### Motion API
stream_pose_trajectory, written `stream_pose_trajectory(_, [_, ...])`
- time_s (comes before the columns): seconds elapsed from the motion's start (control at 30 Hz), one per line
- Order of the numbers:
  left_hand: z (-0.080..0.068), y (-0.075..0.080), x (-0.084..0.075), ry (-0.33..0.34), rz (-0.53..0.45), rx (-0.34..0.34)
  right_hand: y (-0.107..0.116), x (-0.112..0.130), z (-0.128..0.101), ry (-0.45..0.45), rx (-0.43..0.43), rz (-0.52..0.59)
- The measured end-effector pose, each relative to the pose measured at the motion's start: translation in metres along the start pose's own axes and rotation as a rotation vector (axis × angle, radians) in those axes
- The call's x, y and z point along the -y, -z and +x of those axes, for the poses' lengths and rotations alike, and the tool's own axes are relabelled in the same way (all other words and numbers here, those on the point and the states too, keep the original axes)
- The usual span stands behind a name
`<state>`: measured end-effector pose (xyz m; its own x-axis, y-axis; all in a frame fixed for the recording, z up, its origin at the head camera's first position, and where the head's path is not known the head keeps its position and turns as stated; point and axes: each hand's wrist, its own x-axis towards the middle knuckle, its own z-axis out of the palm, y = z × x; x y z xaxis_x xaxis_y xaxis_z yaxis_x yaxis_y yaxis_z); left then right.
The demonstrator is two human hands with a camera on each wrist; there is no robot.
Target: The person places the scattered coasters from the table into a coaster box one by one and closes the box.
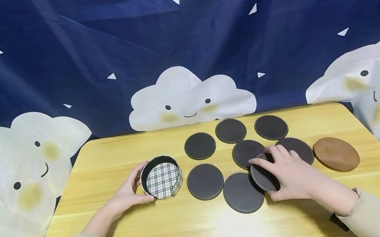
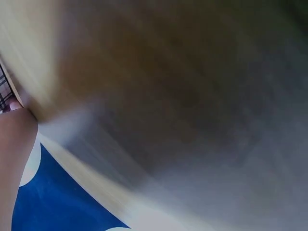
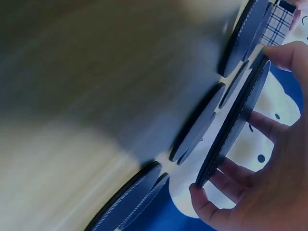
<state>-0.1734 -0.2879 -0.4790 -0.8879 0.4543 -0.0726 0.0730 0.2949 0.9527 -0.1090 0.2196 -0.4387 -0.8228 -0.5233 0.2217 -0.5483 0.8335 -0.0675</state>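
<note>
My left hand (image 1: 128, 191) grips a round coaster holder (image 1: 164, 179) by its left side, thumb in front and fingers behind. Its wall has a gap at the front right, and its inside bottom is black-and-white plaid. Between the thumb and fingers of my right hand (image 1: 289, 171) is a black round coaster (image 1: 263, 179), raised and tilted above the others. Seen from the right wrist, this held coaster (image 3: 236, 120) has a layered edge, perhaps more than one piece. Only part of the holder (image 3: 278, 24) shows there. The left wrist view is mostly blurred.
Several black stitched coasters lie flat on the wooden table (image 1: 149, 234), among them one (image 1: 205, 181) beside the holder and one (image 1: 243, 193) under the right hand's coaster. A brown wooden disc (image 1: 336, 154) lies at the right. Behind hangs a dark blue cloth (image 1: 146, 37) with clouds.
</note>
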Motion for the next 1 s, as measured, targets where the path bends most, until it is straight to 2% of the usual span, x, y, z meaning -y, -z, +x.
stream_pose_trajectory(0.33, [-0.002, -0.001, 0.004, -0.011, 0.002, -0.004, 0.002, 0.006, 0.029, 0.052, -0.01, 0.008])
stream_pose_trajectory(0.5, [-0.001, -0.001, 0.002, -0.018, 0.004, 0.001, 0.007, 0.012, 0.047, 0.059, 0.032, 0.014])
stream_pose_trajectory(1.0, [0.0, 0.001, 0.002, -0.016, -0.013, 0.029, 0.014, 0.046, 0.109, 0.155, 0.079, 0.012])
